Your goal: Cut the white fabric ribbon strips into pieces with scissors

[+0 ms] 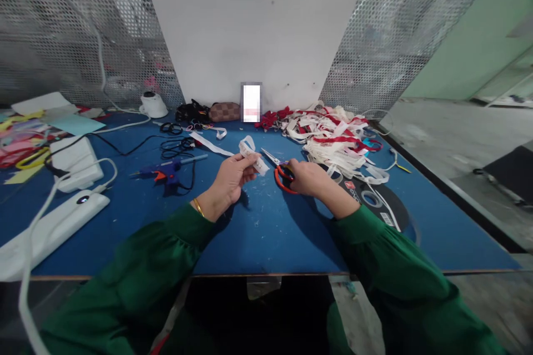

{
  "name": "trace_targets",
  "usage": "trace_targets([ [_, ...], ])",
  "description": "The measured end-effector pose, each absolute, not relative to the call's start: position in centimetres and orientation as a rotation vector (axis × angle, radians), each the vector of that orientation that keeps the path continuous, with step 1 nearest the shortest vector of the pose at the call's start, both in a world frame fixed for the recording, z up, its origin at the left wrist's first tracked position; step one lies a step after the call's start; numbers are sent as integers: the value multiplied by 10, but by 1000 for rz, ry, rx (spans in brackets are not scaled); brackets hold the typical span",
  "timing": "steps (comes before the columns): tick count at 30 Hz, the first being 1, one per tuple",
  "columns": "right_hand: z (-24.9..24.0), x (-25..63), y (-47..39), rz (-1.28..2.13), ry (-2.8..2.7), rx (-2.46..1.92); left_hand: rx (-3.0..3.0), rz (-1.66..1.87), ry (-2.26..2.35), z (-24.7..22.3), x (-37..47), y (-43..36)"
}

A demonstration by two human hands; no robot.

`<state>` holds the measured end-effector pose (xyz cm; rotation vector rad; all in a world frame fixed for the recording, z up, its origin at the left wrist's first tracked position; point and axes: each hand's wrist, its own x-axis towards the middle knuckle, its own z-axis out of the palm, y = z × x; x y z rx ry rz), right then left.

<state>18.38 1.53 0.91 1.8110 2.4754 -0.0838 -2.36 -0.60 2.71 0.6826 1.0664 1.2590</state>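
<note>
While the left hand (236,178) pinches a white ribbon (261,166) between its fingers, the right hand (310,178) wraps its fingers round orange-handled scissors (276,161), blue counter (266,238) beneath.

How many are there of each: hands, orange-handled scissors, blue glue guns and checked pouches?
Hands: 2, left hand and right hand
Orange-handled scissors: 1
Blue glue gun: 1
Checked pouch: 1
Total: 5

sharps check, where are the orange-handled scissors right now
In the head view, the scissors are in the right hand, just right of the white ribbon held in the left hand.
</note>
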Motion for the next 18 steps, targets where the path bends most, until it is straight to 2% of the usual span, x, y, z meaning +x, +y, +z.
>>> trace_targets([
  [5, 9, 185, 18, -180, 2475, 1925, 620, 1262, 1071, 32, -24, -9],
  [7, 7, 188, 19, -376, 2510, 2018, 539, 1259, 1052, 34, -25, -8],
  [14, -1, 195, 26, -1738, 2392, 2349, 222, 1347, 1008, 70, -56, 18],
  [18, 8, 193, 21, -2408, 2247, 2185, 281, 1651, 976, 103, -84, 40],
])
